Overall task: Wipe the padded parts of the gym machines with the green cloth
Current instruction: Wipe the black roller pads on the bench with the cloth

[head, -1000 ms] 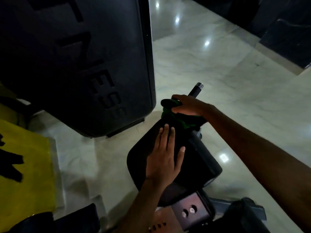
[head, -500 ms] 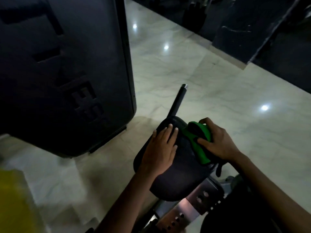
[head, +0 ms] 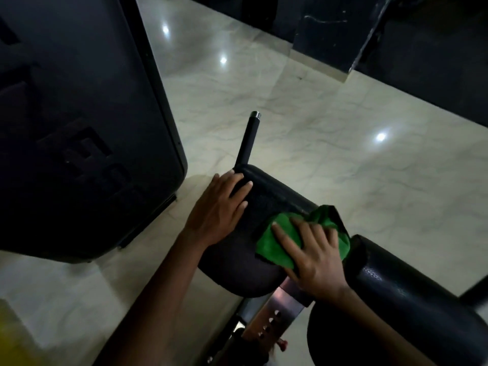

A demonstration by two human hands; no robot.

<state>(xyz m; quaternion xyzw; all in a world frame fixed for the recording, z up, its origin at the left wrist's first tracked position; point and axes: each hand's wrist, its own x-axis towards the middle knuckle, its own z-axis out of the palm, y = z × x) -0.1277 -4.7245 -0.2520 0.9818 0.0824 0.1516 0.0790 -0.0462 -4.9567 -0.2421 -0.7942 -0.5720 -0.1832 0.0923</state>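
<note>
Your right hand (head: 314, 256) lies flat, fingers straight, pressing the green cloth (head: 280, 240) onto the seat pad (head: 264, 204) near its right edge. Left hand (head: 220, 210) is also spread flat, fingers relaxed, bracing the pad's far left corner beside the handle post (head: 248, 140).

Risks as I read them:
- Cloth is bunched; a fold trails off the right edge toward the roller pad (head: 412, 299). It could snag in the gap between the two pads or drag off the surface.
- Flat palm, no grip: a fast stroke may leave the cloth behind.
- Your left hand covers part of the pad; that patch goes unwiped unless you shift it.
- The pad's near edge overhangs the steel bracket (head: 286, 309); overshoot and your knuckles could hit metal.
- Dim light, so missed spots are hard to see.
</note>
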